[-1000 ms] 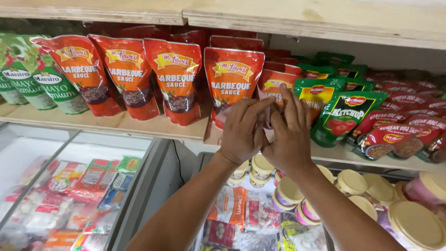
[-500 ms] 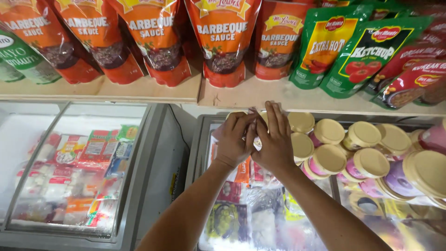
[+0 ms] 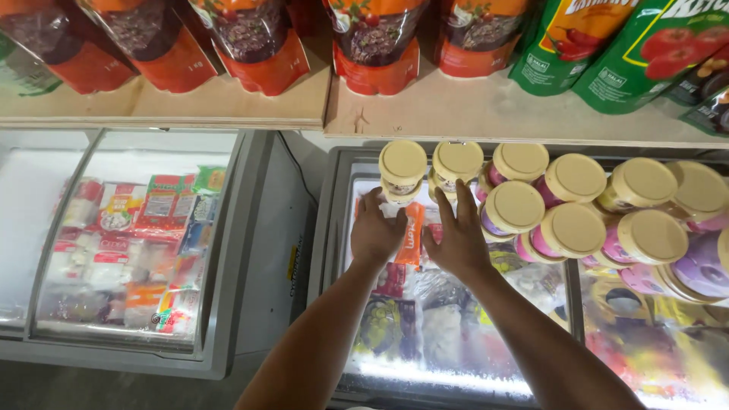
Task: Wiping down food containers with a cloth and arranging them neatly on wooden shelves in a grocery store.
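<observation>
Left hand [image 3: 377, 231] and right hand [image 3: 458, 237] rest open, fingers spread, on the freezer lid [image 3: 456, 357] near its back edge, touching two cream-lidded jars [image 3: 429, 168] as if steadying them.

The pouches [image 3: 380, 45] on the shelf [image 3: 228, 102] are cut off by the top edge, so only their lower halves are shown. The jars [image 3: 702, 266] at far right are cropped by the right edge. Both forearms are cut by the bottom edge. The packets [image 3: 448, 319] below are blurred by the frosted freezer lid [image 3: 486, 372]. The sides of the two jars [image 3: 402, 171] at the fingers [image 3: 372, 203] are hidden beneath their lids.
</observation>
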